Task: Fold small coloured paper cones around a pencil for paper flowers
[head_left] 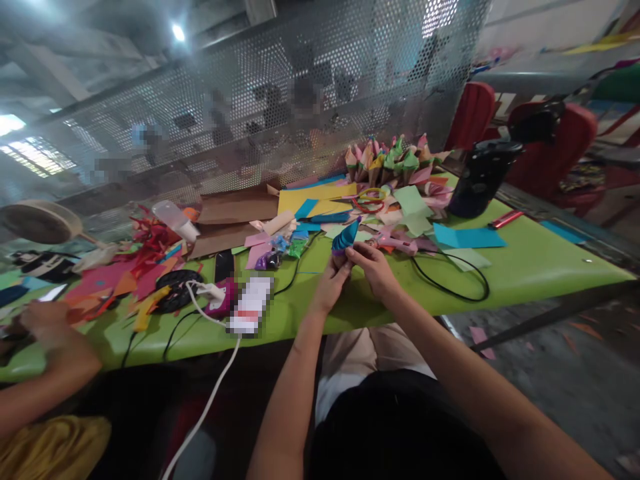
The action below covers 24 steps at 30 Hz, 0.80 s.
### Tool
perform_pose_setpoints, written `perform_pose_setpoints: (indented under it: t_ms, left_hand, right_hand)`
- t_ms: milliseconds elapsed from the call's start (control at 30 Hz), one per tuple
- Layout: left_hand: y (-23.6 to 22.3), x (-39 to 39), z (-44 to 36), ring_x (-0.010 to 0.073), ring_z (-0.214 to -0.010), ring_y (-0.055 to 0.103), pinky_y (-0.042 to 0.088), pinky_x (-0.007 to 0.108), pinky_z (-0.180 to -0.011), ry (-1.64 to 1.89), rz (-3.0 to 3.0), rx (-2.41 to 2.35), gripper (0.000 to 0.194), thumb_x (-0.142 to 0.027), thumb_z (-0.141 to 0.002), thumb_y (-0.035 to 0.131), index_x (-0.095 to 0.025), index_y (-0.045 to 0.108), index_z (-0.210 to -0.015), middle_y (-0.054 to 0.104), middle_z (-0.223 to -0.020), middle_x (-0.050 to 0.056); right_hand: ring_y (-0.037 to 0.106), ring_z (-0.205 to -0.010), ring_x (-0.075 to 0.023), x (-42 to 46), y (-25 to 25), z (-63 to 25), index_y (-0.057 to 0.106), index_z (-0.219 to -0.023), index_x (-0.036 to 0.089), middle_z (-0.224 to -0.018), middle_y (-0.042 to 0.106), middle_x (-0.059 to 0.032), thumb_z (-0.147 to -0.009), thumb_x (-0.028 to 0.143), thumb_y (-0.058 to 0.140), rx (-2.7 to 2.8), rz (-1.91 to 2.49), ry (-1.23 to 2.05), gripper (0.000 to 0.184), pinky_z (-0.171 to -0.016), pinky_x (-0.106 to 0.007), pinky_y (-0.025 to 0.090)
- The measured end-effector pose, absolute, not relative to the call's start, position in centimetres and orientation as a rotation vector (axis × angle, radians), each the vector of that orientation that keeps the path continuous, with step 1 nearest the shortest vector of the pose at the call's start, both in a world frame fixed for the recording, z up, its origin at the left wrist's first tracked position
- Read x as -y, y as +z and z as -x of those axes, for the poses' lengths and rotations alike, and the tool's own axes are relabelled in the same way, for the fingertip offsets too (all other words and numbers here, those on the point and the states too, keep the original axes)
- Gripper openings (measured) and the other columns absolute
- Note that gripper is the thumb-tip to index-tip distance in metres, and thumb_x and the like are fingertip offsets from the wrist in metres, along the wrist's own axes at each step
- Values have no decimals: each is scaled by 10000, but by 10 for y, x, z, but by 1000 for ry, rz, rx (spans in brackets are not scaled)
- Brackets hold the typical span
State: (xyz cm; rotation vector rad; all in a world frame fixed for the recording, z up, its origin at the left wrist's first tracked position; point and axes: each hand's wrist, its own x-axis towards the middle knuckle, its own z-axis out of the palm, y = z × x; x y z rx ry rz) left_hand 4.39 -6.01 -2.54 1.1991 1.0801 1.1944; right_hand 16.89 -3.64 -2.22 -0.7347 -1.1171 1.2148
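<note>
Both of my hands meet over the green table (pixel 525 267) and hold a small blue paper cone (pixel 345 238) with a purple tip. My left hand (pixel 333 283) grips the cone's lower end from the left with curled fingers. My right hand (pixel 373 267) pinches it from the right. A pink glue gun (pixel 395 241) lies just beyond my right hand, its black cord (pixel 450 283) looping to the right. A cluster of finished coloured paper cones (pixel 393 160) stands at the back.
Loose sheets of yellow (pixel 310 195), blue (pixel 467 237) and green paper (pixel 413 200) cover the table's middle. Red paper scraps (pixel 150 237), a phone (pixel 224 265) and a white charger cable (pixel 210 400) lie at the left. Another person's hand (pixel 47 320) works at the far left. A black bag (pixel 480 177) stands at the right rear.
</note>
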Motion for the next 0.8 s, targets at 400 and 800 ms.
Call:
perform_pose_setpoints:
  t_ms: [400,800]
  left_hand:
    - [-18,63,-45,93,-539,410,339,225,-494,1168,-1251,-1072,518,-689,-822,670,-238,556,-1050,469,-705,-53]
    - [-20,61,-44,81,-495,331,239,237,-477,1149,-1208,-986,575,-700,-798,690,-222,594,-1104,432,-649,-65]
  right_hand:
    - [638,-821,-195,36,-23,-170,770,-918,235,-902,756,-30,-700,597,808,1066,746,1203,424,-745,-323,521]
    - [610,-794,-187,37,-21,-171,734,-853,235,-836,713,-18,-707,605,809,1087,720,1222,405,-760,-329,509]
